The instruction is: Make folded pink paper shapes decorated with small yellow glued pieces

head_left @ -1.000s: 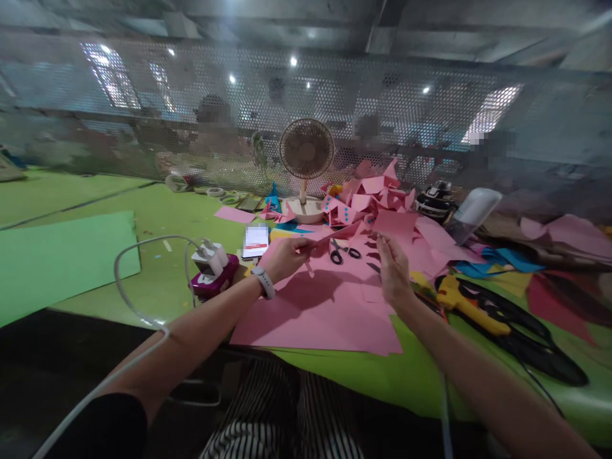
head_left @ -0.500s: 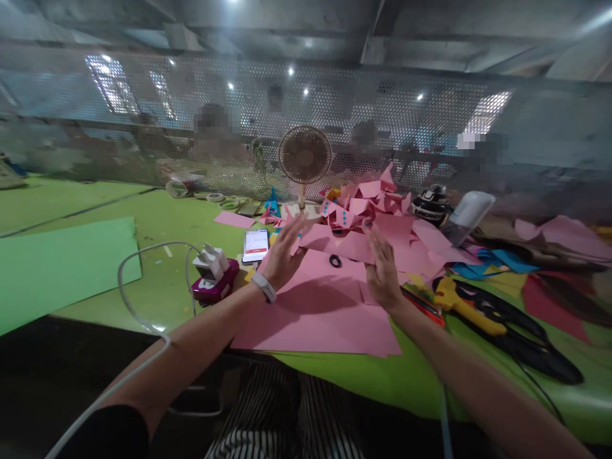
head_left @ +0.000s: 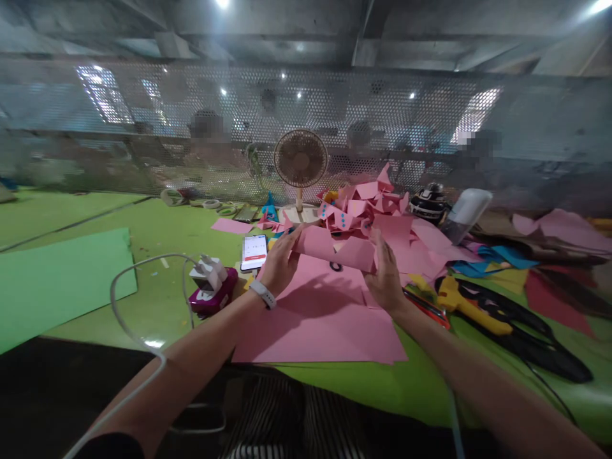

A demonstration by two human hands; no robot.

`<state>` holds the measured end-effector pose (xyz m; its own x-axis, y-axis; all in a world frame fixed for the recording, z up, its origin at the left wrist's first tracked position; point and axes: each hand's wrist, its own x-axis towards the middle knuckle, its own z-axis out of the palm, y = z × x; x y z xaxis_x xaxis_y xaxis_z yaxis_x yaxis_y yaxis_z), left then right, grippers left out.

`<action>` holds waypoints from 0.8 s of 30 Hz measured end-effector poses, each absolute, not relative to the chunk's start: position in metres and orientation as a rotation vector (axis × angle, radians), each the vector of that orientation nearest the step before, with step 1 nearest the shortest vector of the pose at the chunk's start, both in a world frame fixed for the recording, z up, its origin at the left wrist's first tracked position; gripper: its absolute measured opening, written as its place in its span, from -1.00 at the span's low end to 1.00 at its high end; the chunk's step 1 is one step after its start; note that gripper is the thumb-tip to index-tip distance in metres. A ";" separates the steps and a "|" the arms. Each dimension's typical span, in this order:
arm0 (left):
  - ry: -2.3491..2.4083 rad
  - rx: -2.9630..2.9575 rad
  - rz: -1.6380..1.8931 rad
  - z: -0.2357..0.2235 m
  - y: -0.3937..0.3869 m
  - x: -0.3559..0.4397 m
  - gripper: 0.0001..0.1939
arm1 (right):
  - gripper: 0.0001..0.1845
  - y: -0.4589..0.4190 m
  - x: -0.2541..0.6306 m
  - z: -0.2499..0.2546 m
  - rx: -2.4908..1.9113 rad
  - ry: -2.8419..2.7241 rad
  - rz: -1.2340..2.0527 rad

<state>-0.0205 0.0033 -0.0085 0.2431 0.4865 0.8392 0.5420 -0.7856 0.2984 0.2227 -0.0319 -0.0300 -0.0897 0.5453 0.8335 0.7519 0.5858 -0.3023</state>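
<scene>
Pink paper strip (head_left: pixel 329 250) hangs above the middle of the tabletop (head_left: pixel 344 382), spanning the gap between the two hands; thin and matt, it bends in a shallow curve, and its upper edge dips into an angular notch. The left hand (head_left: pixel 281 260) grasps one end and the right hand (head_left: pixel 385 274) the other, each grip light, with long, nearly straight fingers. A smooth pale wristband (head_left: pixel 262 294) circles the left wrist.

Below the strip, flat pink card sheets (head_left: pixel 318 335) overlap, their straight front edges near the glossy green rim. One black oval scissor handle (head_left: pixel 336 267) peeks out under the strip; the rest is hidden.

Beyond lies a heap of creased pink paper pieces (head_left: pixel 366 199), all sharp corners and folded planes, one dotted with blue diamonds. Beside it stands a fan (head_left: pixel 301 157) with a round wire guard, before a perforated screen (head_left: pixel 310 105). Near the left hand rest a rectangular smartphone (head_left: pixel 254 250) and a shiny purple power block (head_left: pixel 215 295) bearing blocky white plugs (head_left: pixel 210 270). At right sits a yellow-and-black tool (head_left: pixel 511 328) with a looped handle.
</scene>
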 end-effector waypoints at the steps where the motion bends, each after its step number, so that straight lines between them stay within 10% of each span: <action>1: -0.997 -2.435 -1.629 -0.007 0.003 -0.020 -0.52 | -0.09 -0.031 0.222 -0.029 -1.068 -1.738 -0.243; 24: -1.238 -2.505 -1.741 -0.010 0.006 -0.028 -0.47 | -0.25 -0.026 0.221 -0.032 -1.144 -1.647 -0.047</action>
<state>-0.0276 0.0061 -0.0100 0.1627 0.6482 0.7439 0.4892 -0.7077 0.5097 0.2207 -0.0257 -0.0318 0.0404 0.6444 0.7637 0.6868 0.5372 -0.4896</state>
